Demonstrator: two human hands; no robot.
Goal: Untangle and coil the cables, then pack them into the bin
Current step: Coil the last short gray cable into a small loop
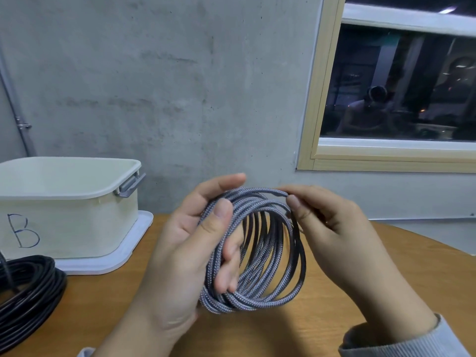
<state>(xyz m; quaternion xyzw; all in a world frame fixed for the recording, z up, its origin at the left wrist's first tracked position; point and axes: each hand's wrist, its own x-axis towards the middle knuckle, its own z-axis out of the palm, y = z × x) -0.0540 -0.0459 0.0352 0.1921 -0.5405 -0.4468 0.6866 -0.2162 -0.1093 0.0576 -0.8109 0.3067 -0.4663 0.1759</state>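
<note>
A grey braided cable (268, 284) is wound into several loops and held upright above the wooden table (360, 274). My left hand (185, 253) grips the left side of the coil, thumb over the top strands and fingers through the loop. My right hand (332, 228) pinches the top strand at the upper right of the coil between thumb and forefinger. A white bin (77, 215) marked "B" stands open at the left on its lid (123, 256). A coiled black cable (28, 292) lies on the table in front of the bin.
A concrete wall rises behind the table, with a wood-framed window (396, 81) at the upper right. The table's curved far edge (422, 235) runs close behind my right hand. A metal pipe (18, 112) runs down the wall at far left.
</note>
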